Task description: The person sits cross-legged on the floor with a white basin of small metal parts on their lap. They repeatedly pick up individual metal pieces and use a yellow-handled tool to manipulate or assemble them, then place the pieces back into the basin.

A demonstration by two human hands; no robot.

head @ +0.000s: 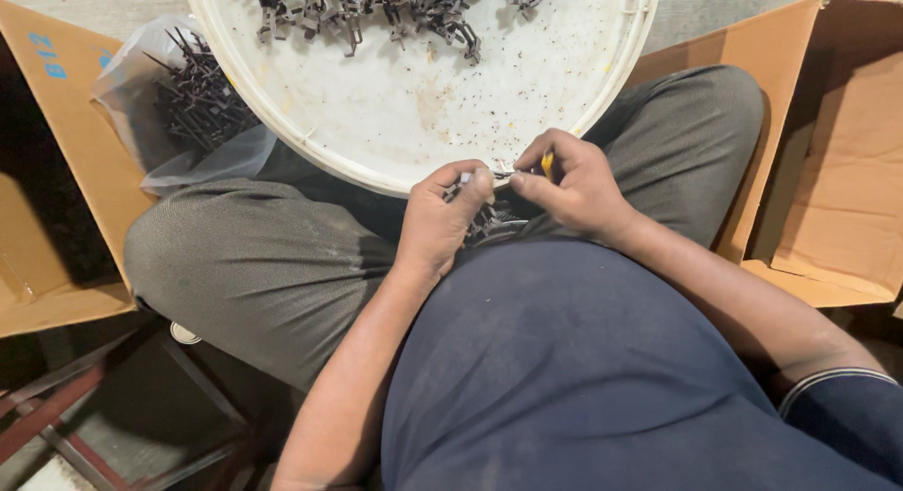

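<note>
My left hand [444, 212] is closed around a bunch of small dark metal clips [482, 218], held over my lap. My right hand [569, 182] pinches a single small clip at the top of that bunch, with a bit of yellow [547, 162] showing between its fingers. Both hands meet just below the near rim of a large round white tray [423, 115]. Several more dark clips [376, 11] lie in a heap at the tray's far side.
A clear plastic bag of dark clips [193, 101] lies at the left beside an open cardboard box [56, 171]. Another open cardboard box [837, 152] stands at the right. My knees in grey trousers flank the tray. A metal frame [85, 406] is at lower left.
</note>
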